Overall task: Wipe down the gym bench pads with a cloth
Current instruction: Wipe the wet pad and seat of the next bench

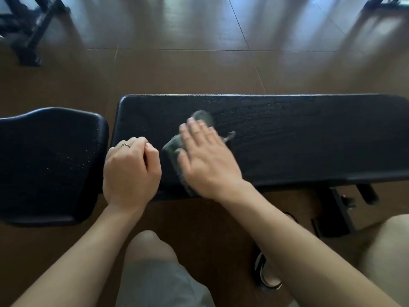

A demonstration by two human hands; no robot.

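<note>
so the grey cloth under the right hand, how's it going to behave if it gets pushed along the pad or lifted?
Probably floppy: the cloth is bunched and creased under the flat right hand, with a loose bit trailing off one side. Likely light, since an open palm alone moves it. It may drag rather than glide, as the long pad looks wet and streaked.

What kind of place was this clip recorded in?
Most likely a gym: a long black bench pad beside a separate seat pad, dark equipment frames on the floor behind.
</note>
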